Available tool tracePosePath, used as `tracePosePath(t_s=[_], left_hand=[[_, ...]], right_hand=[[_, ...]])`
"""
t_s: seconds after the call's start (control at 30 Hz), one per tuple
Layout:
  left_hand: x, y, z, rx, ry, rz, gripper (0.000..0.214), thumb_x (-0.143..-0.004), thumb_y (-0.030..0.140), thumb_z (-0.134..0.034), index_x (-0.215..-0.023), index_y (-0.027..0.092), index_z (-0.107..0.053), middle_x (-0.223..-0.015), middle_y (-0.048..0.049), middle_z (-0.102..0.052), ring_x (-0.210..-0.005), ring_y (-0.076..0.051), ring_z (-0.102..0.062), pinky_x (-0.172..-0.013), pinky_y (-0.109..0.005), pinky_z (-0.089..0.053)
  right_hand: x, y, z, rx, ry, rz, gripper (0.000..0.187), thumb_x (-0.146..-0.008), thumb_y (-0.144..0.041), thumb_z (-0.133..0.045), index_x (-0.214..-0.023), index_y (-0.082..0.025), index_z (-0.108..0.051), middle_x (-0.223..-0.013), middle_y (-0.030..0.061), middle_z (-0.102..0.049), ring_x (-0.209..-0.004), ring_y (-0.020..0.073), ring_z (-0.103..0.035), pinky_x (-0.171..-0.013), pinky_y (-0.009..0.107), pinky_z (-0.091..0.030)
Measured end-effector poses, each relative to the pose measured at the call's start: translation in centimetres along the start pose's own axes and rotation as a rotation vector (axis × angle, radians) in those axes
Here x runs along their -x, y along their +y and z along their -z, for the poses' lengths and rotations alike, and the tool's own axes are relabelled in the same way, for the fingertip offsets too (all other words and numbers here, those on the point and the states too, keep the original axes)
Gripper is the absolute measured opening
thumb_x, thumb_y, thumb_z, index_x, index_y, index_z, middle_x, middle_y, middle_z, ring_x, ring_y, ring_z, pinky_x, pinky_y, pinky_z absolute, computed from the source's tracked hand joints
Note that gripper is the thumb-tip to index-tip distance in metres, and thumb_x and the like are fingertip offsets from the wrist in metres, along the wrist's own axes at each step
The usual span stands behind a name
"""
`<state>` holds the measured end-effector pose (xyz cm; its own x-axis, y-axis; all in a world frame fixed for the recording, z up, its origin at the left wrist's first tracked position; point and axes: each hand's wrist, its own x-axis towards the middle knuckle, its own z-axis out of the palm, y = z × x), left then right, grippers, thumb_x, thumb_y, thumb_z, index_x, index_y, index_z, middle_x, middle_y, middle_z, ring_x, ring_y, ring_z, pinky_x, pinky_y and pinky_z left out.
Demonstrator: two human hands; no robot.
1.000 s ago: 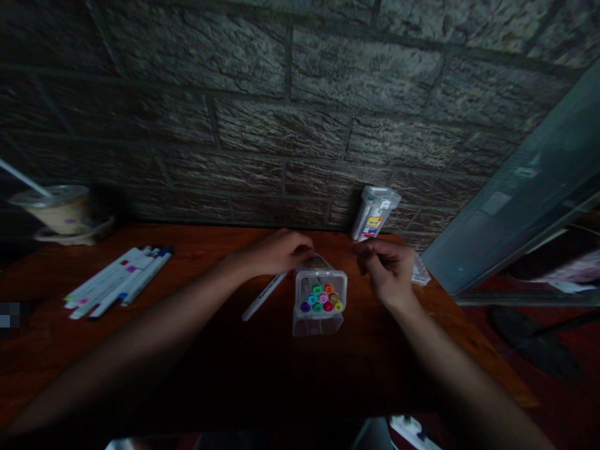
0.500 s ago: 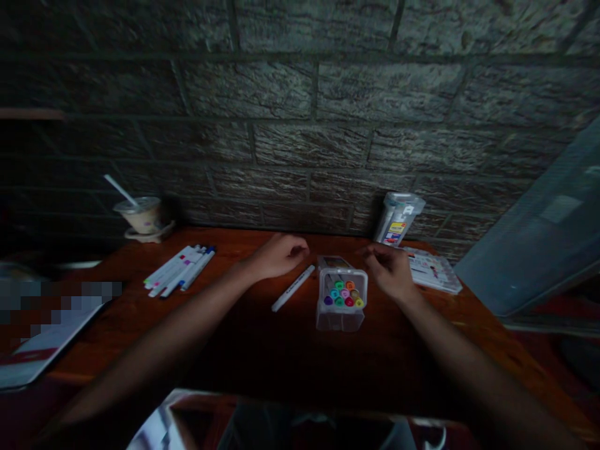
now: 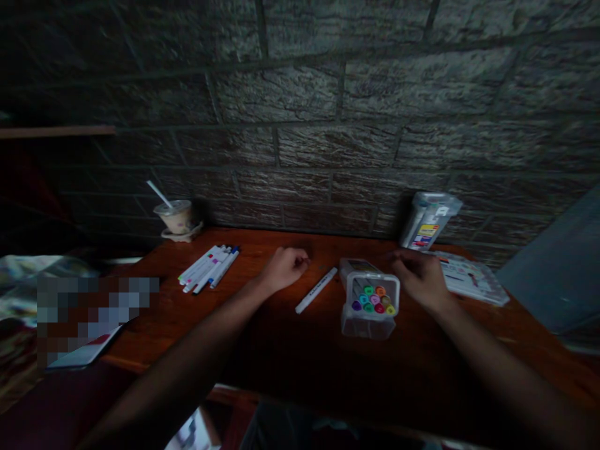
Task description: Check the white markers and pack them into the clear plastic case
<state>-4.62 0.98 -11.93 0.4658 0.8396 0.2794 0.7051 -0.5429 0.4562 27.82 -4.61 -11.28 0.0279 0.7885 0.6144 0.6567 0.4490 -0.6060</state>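
A clear plastic box (image 3: pixel 347 314) of coloured markers lies on the dark wooden table (image 3: pixel 290 350), its open end facing me. My left hand (image 3: pixel 284 267) rests on the table left of it, fingers curled into a loose fist with nothing showing in them. Between that hand and the box lies a loose white marker (image 3: pixel 316 290). Just right of the box sits my right hand (image 3: pixel 420 276), knuckles up and fingers curled under. The dim light hides whether it holds anything.
Several white markers (image 3: pixel 209 269) lie side by side at the left. A cup with a straw (image 3: pixel 175 217) stands by the brick wall. An upright clear case (image 3: pixel 429 220) and a flat printed sheet (image 3: pixel 471 276) sit at the right. A book (image 3: pixel 87 353) overhangs the left edge.
My head has turned left, so everything sits further right in view. My left hand has come off the marker box and rests beside it. My right hand has lowered next to the box.
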Motion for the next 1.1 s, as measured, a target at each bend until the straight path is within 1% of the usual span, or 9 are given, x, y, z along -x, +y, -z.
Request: tracePosePath(t_s=[0.13, 0.23, 0.37, 0.43, 0.53, 0.7, 0.83, 1.0, 1.1], left_hand=[[0.5, 0.8, -0.3, 0.028, -0.065, -0.043, 0.026, -0.096, 0.034, -0.059, -0.085, 0.017, -0.076, -0.080, -0.0042, -0.076, -0.072, -0.017, -0.068, -0.066, -0.026, -0.043], [1.0, 2.0, -0.3, 0.033, -0.155, -0.065, 0.029, -0.090, 0.047, -0.069, -0.089, 0.020, -0.077, -0.081, -0.0028, -0.077, -0.071, -0.017, -0.068, -0.060, -0.026, -0.040], [1.5, 3.3, -0.4, -0.029, -0.252, -0.057, 0.016, -0.083, 0.036, -0.075, -0.085, 0.021, -0.074, -0.079, -0.0021, -0.075, -0.069, -0.017, -0.066, -0.059, -0.026, -0.038], [1.6, 3.4, -0.5, -0.046, -0.235, -0.041, 0.008, -0.083, 0.028, -0.071, -0.084, 0.021, -0.073, -0.079, -0.0030, -0.074, -0.069, -0.018, -0.066, -0.061, -0.027, -0.038], [1.3, 3.0, -0.4, -0.063, -0.159, 0.012, 0.009, -0.087, 0.024, -0.065, -0.092, 0.020, -0.072, -0.081, -0.0050, -0.074, -0.072, -0.020, -0.067, -0.063, -0.029, -0.039], [0.8, 2.3, 0.1, 0.074, 0.026, 0.009, 0.021, -0.104, 0.032, -0.048, -0.108, 0.019, -0.064, -0.081, -0.0010, -0.070, -0.069, -0.015, -0.064, -0.064, -0.025, -0.043], [0.3, 3.6, 0.2, 0.306, 0.174, -0.102, 0.026, -0.102, 0.041, -0.059, -0.115, 0.021, -0.069, -0.086, 0.0004, -0.071, -0.076, -0.015, -0.065, -0.068, -0.024, -0.046], [-1.1, 7.6, 1.0, 0.416, 0.091, -0.240, 0.025, -0.098, 0.036, -0.066, -0.117, 0.021, -0.074, -0.110, -0.0046, -0.079, -0.098, -0.020, -0.072, -0.086, -0.029, -0.053], [-1.6, 9.4, 1.4, 0.442, 0.035, -0.295, 0.025, -0.098, 0.031, -0.065, -0.119, 0.021, -0.075, -0.117, -0.0065, -0.079, -0.103, -0.021, -0.074, -0.091, -0.032, -0.056]], right_hand=[[0.0, 0.1, 0.1, 0.003, -0.016, 0.022, 0.030, -0.086, -0.035, -0.058, -0.078, -0.017, -0.080, -0.065, 0.0071, -0.076, -0.053, 0.0202, -0.067, -0.051, 0.030, -0.048], [0.0, 0.1, 0.1, 0.009, -0.028, 0.045, 0.030, -0.088, -0.034, -0.058, -0.080, -0.016, -0.080, -0.065, 0.0065, -0.076, -0.052, 0.0193, -0.066, -0.051, 0.029, -0.047], [0.0, -0.2, 0.1, 0.010, -0.040, 0.054, 0.032, -0.089, -0.035, -0.057, -0.075, -0.016, -0.078, -0.062, 0.0060, -0.075, -0.050, 0.0180, -0.063, -0.049, 0.028, -0.044], [0.0, -0.3, 0.1, -0.005, -0.044, 0.051, 0.031, -0.088, -0.035, -0.057, -0.075, -0.016, -0.078, -0.062, 0.0054, -0.074, -0.048, 0.0172, -0.062, -0.048, 0.028, -0.043], [-0.1, -0.5, 0.1, -0.032, -0.046, 0.044, 0.028, -0.087, -0.033, -0.058, -0.077, -0.016, -0.079, -0.061, 0.0043, -0.073, -0.048, 0.0168, -0.061, -0.048, 0.028, -0.044], [-0.3, -0.7, 0.1, -0.172, -0.019, -0.045, 0.027, -0.087, -0.038, -0.062, -0.081, -0.016, -0.077, -0.061, 0.0032, -0.071, -0.053, 0.0180, -0.064, -0.051, 0.028, -0.047], [-0.5, -1.7, 0.3, -0.347, -0.020, -0.121, 0.037, -0.091, -0.050, -0.065, -0.091, -0.015, -0.077, -0.063, 0.0021, -0.069, -0.056, 0.0160, -0.062, -0.051, 0.026, -0.044], [-0.6, -3.4, 0.9, -0.571, -0.102, -0.143, 0.050, -0.089, -0.052, -0.074, -0.125, -0.017, -0.072, -0.074, 0.0019, -0.073, -0.058, 0.0124, -0.059, -0.051, 0.024, -0.042], [-0.6, -3.7, 1.1, -0.655, -0.133, -0.117, 0.046, -0.085, -0.046, -0.080, -0.123, -0.021, -0.074, -0.076, 0.0008, -0.075, -0.056, 0.0104, -0.057, -0.049, 0.022, -0.041]])
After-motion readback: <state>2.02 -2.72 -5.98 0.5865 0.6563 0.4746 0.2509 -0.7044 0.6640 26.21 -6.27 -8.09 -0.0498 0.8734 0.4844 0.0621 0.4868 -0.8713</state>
